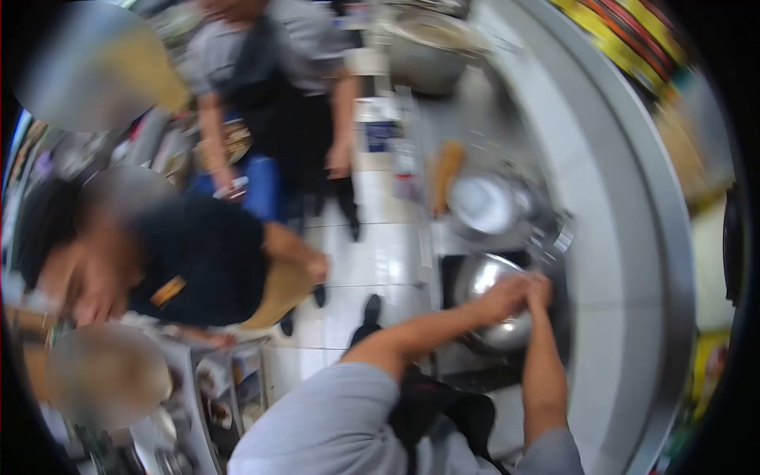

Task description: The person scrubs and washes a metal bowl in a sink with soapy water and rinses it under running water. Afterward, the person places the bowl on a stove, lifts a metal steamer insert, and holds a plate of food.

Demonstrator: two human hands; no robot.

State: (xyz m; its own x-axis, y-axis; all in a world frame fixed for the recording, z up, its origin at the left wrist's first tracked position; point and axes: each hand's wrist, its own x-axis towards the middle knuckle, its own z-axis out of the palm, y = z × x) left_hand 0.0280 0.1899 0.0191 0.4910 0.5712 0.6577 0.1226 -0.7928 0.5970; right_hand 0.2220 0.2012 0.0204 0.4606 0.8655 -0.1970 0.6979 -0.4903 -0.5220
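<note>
A shiny metal bowl (507, 336) sits on a dark surface on the counter. Over its middle, my left hand (504, 299) and my right hand (540, 291) come together, fingers closed and touching. Whatever is between them is too small and blurred to make out. Just beyond the bowl is a round metal vessel with white contents (481, 203). A wooden-looking item (449, 170) lies beside that vessel.
A large metal pot (427, 59) stands at the counter's far end. A pale wall ledge (606, 237) runs along the right. Two people stand left of the counter, one in a dark shirt (198, 257), one in a grey shirt (305, 47). Shelving (202, 396) is at lower left.
</note>
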